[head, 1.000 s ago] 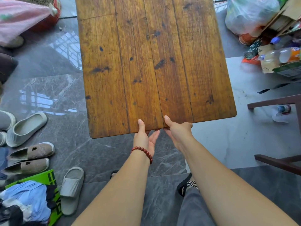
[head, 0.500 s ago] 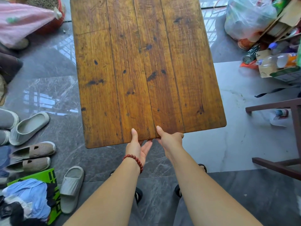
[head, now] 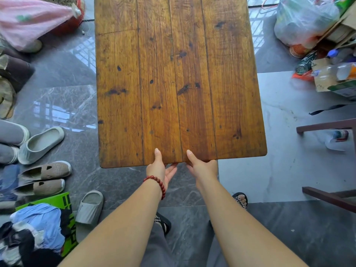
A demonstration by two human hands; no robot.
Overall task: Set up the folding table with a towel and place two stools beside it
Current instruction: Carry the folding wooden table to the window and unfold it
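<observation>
- Grips the folding table [head: 179, 83] at the middle of its near edge, with the left hand [head: 158, 168] and right hand [head: 202, 167] close side by side but apart.
- Pinches with both hands: thumbs laid flat on the wooden top, fingers tucked under the edge. Shows the left fingertips stretched out below the board and hides the right ones beneath it.
- Reaches forward with both forearms nearly straight and converging toward the edge, with a red bead bracelet [head: 157, 183] on the left wrist.
- Against a second ago, swings the top from a skewed slant to nearly square with the view, on the same two-handed hold.
- Reads as lining the table up rather than settling it. Cannot tell whether the legs are unfolded or touching the tiled floor [head: 192, 189], hidden as they are under the top.
- Holds the table over open floor, between the slippers [head: 40, 143] at the left and a dark wooden frame [head: 325, 128] at the right. Could be a stool, but shows too little to say.
- Shows no towel on the top and no stool set beside it, so leaves both steps undone.
- Calls next, most likely, for standing the table steady on the floor before letting go.
</observation>
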